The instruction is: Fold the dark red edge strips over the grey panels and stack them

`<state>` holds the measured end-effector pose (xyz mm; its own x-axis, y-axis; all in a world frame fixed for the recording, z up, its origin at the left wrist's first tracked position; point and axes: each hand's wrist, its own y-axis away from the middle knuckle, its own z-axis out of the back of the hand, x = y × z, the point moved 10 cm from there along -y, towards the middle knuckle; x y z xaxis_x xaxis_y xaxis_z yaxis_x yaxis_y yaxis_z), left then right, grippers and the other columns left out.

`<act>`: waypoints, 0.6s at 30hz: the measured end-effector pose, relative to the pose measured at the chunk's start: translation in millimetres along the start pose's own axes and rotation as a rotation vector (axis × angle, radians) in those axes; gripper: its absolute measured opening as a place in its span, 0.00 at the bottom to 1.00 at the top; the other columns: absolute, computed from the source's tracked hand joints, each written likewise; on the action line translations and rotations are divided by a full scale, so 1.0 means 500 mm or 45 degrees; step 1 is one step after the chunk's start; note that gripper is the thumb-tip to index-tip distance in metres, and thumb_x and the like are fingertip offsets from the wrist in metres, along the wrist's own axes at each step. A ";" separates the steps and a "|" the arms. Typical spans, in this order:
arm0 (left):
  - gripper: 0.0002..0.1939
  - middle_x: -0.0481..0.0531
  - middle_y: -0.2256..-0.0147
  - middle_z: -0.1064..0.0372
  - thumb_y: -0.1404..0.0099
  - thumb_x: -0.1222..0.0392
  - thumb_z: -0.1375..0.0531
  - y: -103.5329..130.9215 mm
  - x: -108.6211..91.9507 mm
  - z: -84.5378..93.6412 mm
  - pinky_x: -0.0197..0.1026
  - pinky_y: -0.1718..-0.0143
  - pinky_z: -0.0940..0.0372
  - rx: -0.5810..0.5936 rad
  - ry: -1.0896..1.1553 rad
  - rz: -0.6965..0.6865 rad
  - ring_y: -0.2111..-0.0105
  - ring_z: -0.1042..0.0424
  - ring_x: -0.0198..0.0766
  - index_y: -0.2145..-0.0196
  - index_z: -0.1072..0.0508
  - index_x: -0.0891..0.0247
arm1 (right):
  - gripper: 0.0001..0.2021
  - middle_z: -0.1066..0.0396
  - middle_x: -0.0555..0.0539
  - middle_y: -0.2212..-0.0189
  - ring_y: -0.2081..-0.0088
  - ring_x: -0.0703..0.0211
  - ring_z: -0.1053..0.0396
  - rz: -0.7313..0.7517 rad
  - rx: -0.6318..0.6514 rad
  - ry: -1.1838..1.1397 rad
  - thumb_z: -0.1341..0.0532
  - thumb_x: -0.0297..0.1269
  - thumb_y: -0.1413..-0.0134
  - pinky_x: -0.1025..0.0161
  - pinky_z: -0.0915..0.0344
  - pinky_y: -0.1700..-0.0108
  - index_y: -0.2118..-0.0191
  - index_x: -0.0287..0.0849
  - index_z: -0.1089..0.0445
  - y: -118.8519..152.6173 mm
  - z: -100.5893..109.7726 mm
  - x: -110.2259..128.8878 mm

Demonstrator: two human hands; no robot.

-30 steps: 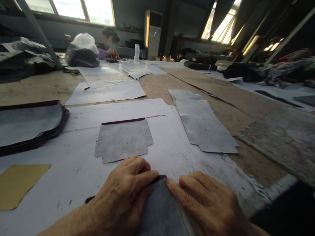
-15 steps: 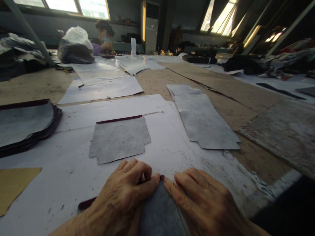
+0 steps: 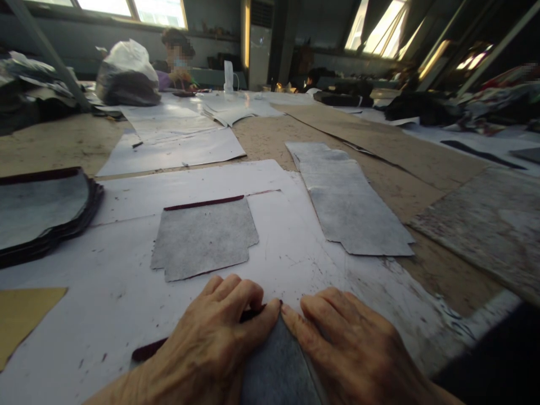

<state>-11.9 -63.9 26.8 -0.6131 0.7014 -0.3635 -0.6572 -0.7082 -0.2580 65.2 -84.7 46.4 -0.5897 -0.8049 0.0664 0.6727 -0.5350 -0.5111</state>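
Note:
A grey fabric piece [image 3: 280, 360] with a dark red edge lies at the bottom centre, partly covered by my hands. My left hand [image 3: 219, 332] has its fingers curled and pinches the top edge of this piece, the thumb near its tip. Close by on the right, my right hand [image 3: 346, 343] is closed, its index fingertip against the same edge. From under my left wrist a dark red strip end [image 3: 148, 350] sticks out. Beyond my hands lies a flat grey piece [image 3: 206, 239] with a dark red top edge.
A longer grey piece [image 3: 352, 202] lies to the right, a stack of dark-edged pieces [image 3: 42, 208] at the left, and a tan sheet [image 3: 27, 318] below it. White paper [image 3: 118, 281] covers the table. A person [image 3: 179, 59] is across the table beside a plastic bag [image 3: 129, 73].
My left thumb has shifted slightly right along the edge, and more of the dark red edge shows beneath my left fingers. My right hand has barely moved.

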 end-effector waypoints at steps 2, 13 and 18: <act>0.18 0.56 0.66 0.37 0.40 0.65 0.52 0.001 -0.008 0.000 0.46 0.67 0.38 0.008 -0.058 -0.021 0.69 0.40 0.41 0.52 0.34 0.65 | 0.15 0.32 0.42 0.71 0.69 0.57 0.36 -0.022 -0.024 -0.038 0.52 0.24 0.48 0.60 0.36 0.70 0.60 0.33 0.30 0.000 0.004 -0.005; 0.19 0.57 0.64 0.37 0.41 0.70 0.51 0.016 0.009 0.035 0.47 0.65 0.36 -0.329 -0.107 0.104 0.65 0.36 0.43 0.51 0.43 0.69 | 0.11 0.31 0.49 0.72 0.70 0.65 0.32 -0.399 -0.147 -0.341 0.48 0.23 0.47 0.69 0.33 0.67 0.63 0.39 0.31 0.003 0.029 -0.079; 0.14 0.53 0.68 0.37 0.45 0.68 0.48 0.017 0.032 0.025 0.47 0.69 0.36 -0.286 -0.013 0.228 0.69 0.36 0.42 0.59 0.41 0.64 | 0.10 0.31 0.47 0.70 0.67 0.64 0.32 -0.474 -0.051 -0.416 0.48 0.25 0.46 0.69 0.34 0.64 0.63 0.38 0.30 -0.008 0.015 -0.088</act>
<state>-32.6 -57.6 30.1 -0.7156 0.5638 -0.4124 -0.4253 -0.8200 -0.3830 91.8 -49.0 51.7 -0.6117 -0.6027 0.5125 0.4217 -0.7965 -0.4334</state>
